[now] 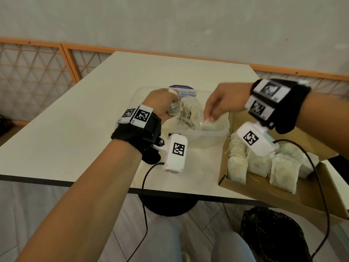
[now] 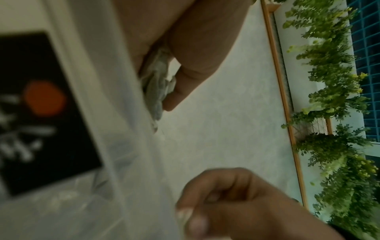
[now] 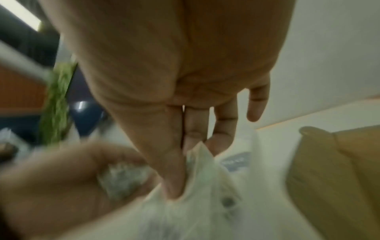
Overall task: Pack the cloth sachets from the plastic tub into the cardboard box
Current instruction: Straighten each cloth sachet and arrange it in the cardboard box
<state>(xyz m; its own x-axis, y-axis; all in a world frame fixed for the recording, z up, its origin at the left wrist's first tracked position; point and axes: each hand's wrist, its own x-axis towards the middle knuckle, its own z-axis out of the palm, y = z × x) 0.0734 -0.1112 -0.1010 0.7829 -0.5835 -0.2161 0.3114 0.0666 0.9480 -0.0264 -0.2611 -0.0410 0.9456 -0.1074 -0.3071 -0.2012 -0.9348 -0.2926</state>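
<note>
A clear plastic tub (image 1: pixel 217 136) stands mid-table with several pale cloth sachets (image 1: pixel 188 118) inside. My left hand (image 1: pixel 174 109) hovers over the tub's left side, fingers curled round a crumpled sachet (image 2: pixel 158 91). My right hand (image 1: pixel 209 119) reaches down into the tub's right side and pinches the top of another sachet (image 3: pixel 202 162), also seen as a sachet (image 1: pixel 210 126) against the tub wall. To the right lies the cardboard box (image 1: pixel 294 197), holding several upright sachets (image 1: pixel 258 163) in rows. The wrist views are blurred.
A round purple label (image 1: pixel 181 87) shows behind the tub. The table's front edge (image 1: pixel 170 193) runs just below the box. A black bag (image 1: pixel 273 235) sits on the floor under the box. An orange lattice railing (image 1: pixel 62 59) lines the far side. Cables hang from both wrist cameras.
</note>
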